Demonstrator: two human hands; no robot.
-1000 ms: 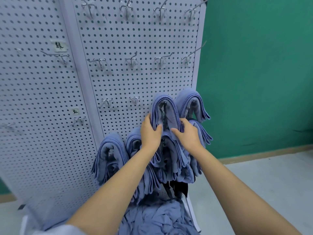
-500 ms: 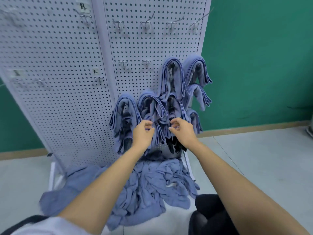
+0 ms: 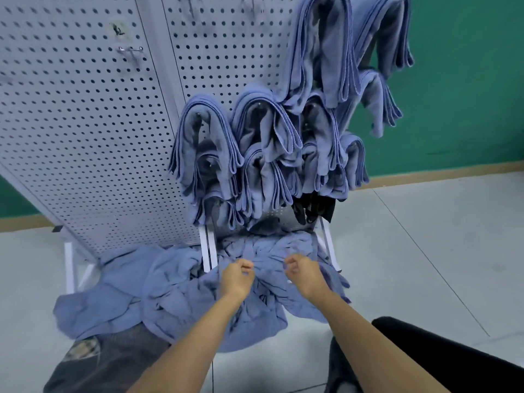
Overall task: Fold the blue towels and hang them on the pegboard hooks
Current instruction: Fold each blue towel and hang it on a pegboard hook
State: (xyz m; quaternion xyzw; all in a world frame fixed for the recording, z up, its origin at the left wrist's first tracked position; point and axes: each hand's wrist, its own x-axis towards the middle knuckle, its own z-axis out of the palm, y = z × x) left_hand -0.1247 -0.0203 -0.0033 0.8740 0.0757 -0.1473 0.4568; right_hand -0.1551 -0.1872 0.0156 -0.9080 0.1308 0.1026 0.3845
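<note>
Several folded blue towels (image 3: 266, 137) hang in overlapping rows on the hooks of the white pegboard (image 3: 85, 123). A loose pile of unfolded blue towels (image 3: 175, 293) lies on the floor at the board's foot. My left hand (image 3: 236, 279) and my right hand (image 3: 303, 275) hover side by side just above the middle of that pile. Both have their fingers curled in, thumb close to forefinger, and hold nothing that I can see.
Bare hooks (image 3: 130, 51) stick out of the pegboard's upper left. White frame legs (image 3: 208, 251) stand among the pile. Something black (image 3: 312, 207) hangs under the lowest towels. Grey floor tiles (image 3: 425, 236) spread right, a green wall (image 3: 467, 80) behind. My legs fill the bottom edge.
Both hands left the hanging towels and dropped down to the pile on the floor. My view tilted down and moved closer to the board.
</note>
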